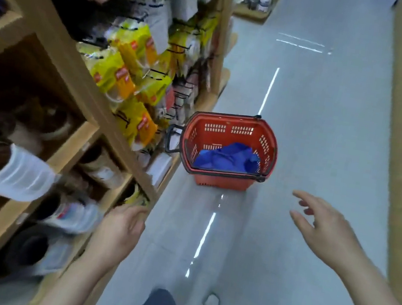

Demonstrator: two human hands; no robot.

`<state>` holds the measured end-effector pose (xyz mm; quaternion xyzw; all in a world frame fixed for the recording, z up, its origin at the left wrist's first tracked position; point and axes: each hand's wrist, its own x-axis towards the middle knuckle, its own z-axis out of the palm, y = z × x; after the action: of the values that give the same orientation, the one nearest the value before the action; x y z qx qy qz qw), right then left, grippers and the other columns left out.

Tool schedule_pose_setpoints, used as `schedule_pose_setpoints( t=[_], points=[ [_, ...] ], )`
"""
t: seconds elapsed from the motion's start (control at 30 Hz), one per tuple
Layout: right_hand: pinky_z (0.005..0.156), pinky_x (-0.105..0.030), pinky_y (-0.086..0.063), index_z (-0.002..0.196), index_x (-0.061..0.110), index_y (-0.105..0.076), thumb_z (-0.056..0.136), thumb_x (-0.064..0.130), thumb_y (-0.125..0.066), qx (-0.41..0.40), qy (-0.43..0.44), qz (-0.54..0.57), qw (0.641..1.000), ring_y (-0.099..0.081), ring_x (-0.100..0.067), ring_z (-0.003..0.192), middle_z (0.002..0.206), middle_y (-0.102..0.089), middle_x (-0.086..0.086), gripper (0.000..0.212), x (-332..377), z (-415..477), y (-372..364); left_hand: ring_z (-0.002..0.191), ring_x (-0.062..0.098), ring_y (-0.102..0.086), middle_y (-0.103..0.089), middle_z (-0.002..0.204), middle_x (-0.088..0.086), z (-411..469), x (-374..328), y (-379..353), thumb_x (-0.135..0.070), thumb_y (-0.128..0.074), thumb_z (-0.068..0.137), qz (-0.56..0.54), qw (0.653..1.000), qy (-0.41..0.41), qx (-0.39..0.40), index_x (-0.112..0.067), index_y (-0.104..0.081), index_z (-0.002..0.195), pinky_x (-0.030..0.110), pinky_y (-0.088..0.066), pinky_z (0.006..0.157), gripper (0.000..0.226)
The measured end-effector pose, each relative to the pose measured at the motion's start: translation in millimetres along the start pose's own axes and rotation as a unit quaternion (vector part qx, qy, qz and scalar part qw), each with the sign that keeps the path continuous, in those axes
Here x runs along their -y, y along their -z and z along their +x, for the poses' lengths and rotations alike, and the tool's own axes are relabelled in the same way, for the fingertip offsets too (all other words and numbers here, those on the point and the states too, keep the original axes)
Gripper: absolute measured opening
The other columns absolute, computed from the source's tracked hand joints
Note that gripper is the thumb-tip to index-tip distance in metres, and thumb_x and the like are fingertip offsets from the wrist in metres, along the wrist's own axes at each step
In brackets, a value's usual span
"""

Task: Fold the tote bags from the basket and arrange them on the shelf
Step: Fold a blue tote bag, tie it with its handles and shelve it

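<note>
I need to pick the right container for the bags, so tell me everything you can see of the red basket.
The red basket is a plastic shopping basket with slotted side walls and a black rim. Its black carry handles are folded down along the rim, and another black handle sticks out on the shelf side. It stands upright on the pale floor, close to the wooden shelf. Crumpled blue fabric lies inside. Neither hand touches it.
</note>
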<state>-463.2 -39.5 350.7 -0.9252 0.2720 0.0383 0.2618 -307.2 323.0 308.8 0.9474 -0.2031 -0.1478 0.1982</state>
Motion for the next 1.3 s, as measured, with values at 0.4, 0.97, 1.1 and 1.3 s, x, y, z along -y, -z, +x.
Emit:
schedule_pose_setpoints(
  t=[0.4,0.97,1.1,1.3],
  points=[
    [0.085,-0.032,-0.043,0.132,0.023,-0.056,0.096,0.028,-0.057,-0.001,-0.163,0.102,0.981,-0.06,-0.017,0.096,0.117,-0.061,-0.001,0.037,-61.6,206.0,-42.0,0.104,0.024,-0.062,-0.068,0.117,0.005,282.5,-36.9,-90.1,-0.016,-0.053,0.096,-0.078,0.992,0.025,0.097,-0.015,-0.069,0.116,0.034,-0.049,0.087,0.025],
    [0.105,-0.042,-0.041,0.148,0.042,-0.032,0.094,0.031,-0.052,0.224,-0.107,-0.092,0.964,-0.042,-0.035,0.13,0.157,-0.021,-0.013,0.059,-214.1,562.8,-340.8,0.107,0.013,-0.06,-0.067,0.117,-0.004,564.5,-27.4,-403.7,-0.015,-0.053,0.095,-0.119,0.961,0.047,0.246,-0.023,-0.068,0.114,0.023,-0.04,0.089,0.025],
    [0.1,-0.044,-0.047,0.137,0.029,-0.052,0.094,0.017,-0.049,0.329,-0.149,-0.143,0.921,-0.052,-0.034,0.121,0.141,-0.048,-0.015,0.044,-254.5,595.9,-393.9,0.104,0.009,-0.058,-0.066,0.113,-0.007,584.4,-23.7,-455.6,-0.017,-0.054,0.095,-0.145,0.951,0.06,0.266,-0.026,-0.068,0.109,0.021,-0.04,0.086,0.022],
    [0.066,-0.017,-0.044,0.08,0.011,-0.073,0.091,0.007,-0.061,0.261,-0.23,0.323,0.88,-0.057,0.0,0.064,0.067,-0.066,0.015,0.017,-202.0,577.5,-342.8,0.131,0.011,-0.038,-0.038,0.148,-0.008,585.8,-38.3,-450.9,-0.018,-0.067,0.088,-0.149,0.948,-0.015,0.282,-0.041,-0.036,0.144,0.024,-0.035,0.103,0.068]
  ],
)
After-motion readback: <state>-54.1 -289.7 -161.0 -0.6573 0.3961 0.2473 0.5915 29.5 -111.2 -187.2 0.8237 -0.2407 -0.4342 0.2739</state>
